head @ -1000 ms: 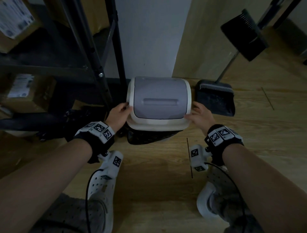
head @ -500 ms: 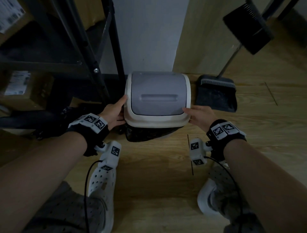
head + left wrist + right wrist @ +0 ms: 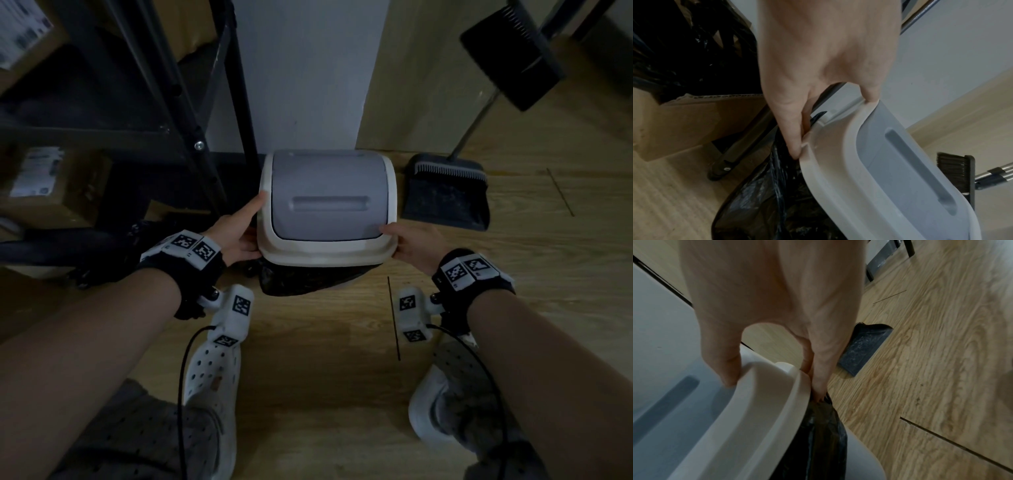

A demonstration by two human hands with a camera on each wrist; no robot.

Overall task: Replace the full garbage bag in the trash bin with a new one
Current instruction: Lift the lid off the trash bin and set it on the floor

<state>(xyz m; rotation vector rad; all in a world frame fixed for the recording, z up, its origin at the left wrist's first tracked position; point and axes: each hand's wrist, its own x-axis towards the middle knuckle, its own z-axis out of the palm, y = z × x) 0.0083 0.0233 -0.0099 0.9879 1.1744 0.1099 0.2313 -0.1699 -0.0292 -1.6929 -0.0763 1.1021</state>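
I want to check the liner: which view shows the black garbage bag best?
The left wrist view: the black garbage bag bulges out widely under the lid. The right wrist view shows a narrow strip; the head view only a fringe below the lid.

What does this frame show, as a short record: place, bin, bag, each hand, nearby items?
place: wood floor, bin by a white wall
lid: grey flap in a cream frame, on the bin, gripped at both sides
bag: black, bulging out below the lid frame
left hand: thumb on top of the lid's left edge, fingers hooked under it
right hand: thumb on top of the lid's right edge, fingers under it, against the bag
nearby: dustpan right of the bin; black shelf left
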